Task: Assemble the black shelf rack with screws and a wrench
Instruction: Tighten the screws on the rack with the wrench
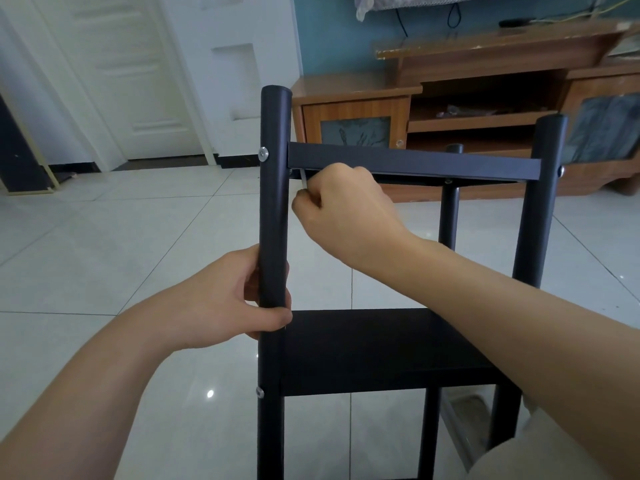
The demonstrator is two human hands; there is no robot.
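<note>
The black shelf rack [412, 162] stands upright on the tiled floor, with an upper shelf and a lower shelf [363, 351] between round black posts. My left hand [235, 303] grips the near left post [274, 209] just above the lower shelf. My right hand [341, 202] pinches a thin silver wrench [303, 179] whose tip goes under the upper shelf's left corner, beside that post. A silver screw head [264, 154] shows on the post's outer side at the upper shelf. Another screw [259, 392] sits at the lower shelf.
A wooden TV cabinet [450, 109] stands close behind the rack against a blue wall. A white door [131, 74] is at the far left. Glossy white floor tiles [121, 237] spread to the left of the rack.
</note>
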